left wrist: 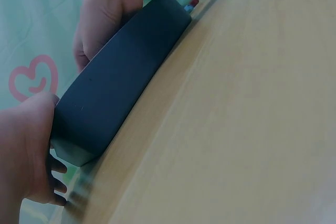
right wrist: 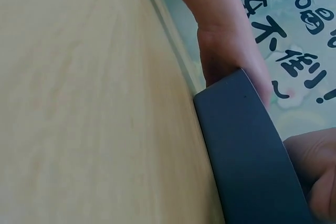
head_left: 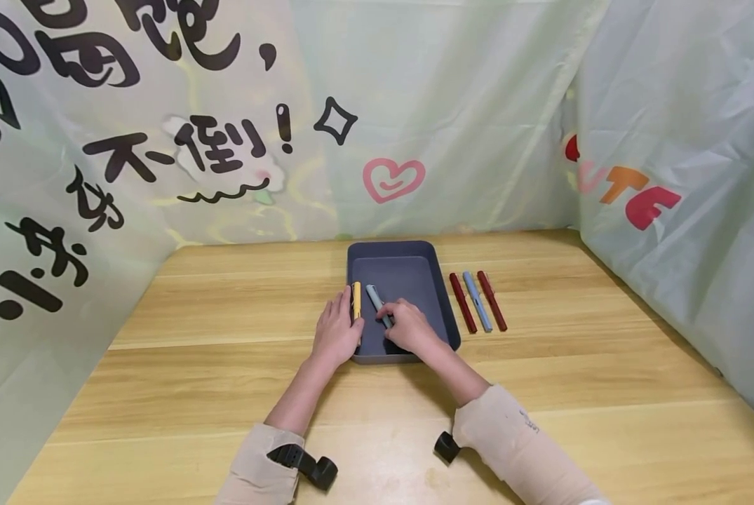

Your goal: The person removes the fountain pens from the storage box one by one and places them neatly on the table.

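A dark blue-grey tray (head_left: 408,273) lies on the table. My left hand (head_left: 339,331) grips its left wall, with the thumb at the rim and the fingers outside, as the left wrist view shows. Along that wall, inside the tray, is a yellow pen (head_left: 357,300), partly covered by the thumb. My right hand (head_left: 409,327) reaches into the tray and pinches a grey-blue pen (head_left: 373,295), which slants to the right of the yellow one. In both wrist views the tray's outer wall (left wrist: 113,85) hides the pens inside and most of the right fingers.
Right of the tray, two dark red pens (head_left: 463,303) and a light blue pen (head_left: 478,301) lie side by side on the wooden table (head_left: 225,308). A printed cloth (head_left: 478,105) hangs behind and along both sides.
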The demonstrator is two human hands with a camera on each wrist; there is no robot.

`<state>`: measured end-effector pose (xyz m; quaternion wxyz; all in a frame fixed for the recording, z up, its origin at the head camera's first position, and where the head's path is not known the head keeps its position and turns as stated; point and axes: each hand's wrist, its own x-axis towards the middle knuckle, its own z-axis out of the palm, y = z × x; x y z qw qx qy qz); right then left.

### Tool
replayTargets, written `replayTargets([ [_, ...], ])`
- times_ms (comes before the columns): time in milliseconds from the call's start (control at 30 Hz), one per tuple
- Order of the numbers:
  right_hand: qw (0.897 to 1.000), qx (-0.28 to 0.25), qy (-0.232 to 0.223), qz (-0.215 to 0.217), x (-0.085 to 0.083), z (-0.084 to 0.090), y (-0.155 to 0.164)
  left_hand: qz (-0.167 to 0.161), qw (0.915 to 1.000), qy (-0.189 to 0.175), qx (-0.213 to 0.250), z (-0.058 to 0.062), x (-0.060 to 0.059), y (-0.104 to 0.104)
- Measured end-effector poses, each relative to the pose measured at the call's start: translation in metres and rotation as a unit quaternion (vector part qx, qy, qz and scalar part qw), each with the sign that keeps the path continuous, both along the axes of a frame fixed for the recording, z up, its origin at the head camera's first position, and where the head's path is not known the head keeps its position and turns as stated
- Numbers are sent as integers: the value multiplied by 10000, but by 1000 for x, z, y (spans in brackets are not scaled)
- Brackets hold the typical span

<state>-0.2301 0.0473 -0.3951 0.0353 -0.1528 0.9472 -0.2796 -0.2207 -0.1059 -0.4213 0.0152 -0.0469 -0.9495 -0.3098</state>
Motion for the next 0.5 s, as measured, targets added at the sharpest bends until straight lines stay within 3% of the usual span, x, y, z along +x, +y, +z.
replayTargets([
  [300, 9954, -621, -711, -142, -5, 3, 6, 26, 10000, -53, 63, 0, 0, 1],
  [500, 9768, -1605, -1397, -258, -9, 1, 14, 23, 10000, -61, 21, 1, 1, 0],
])
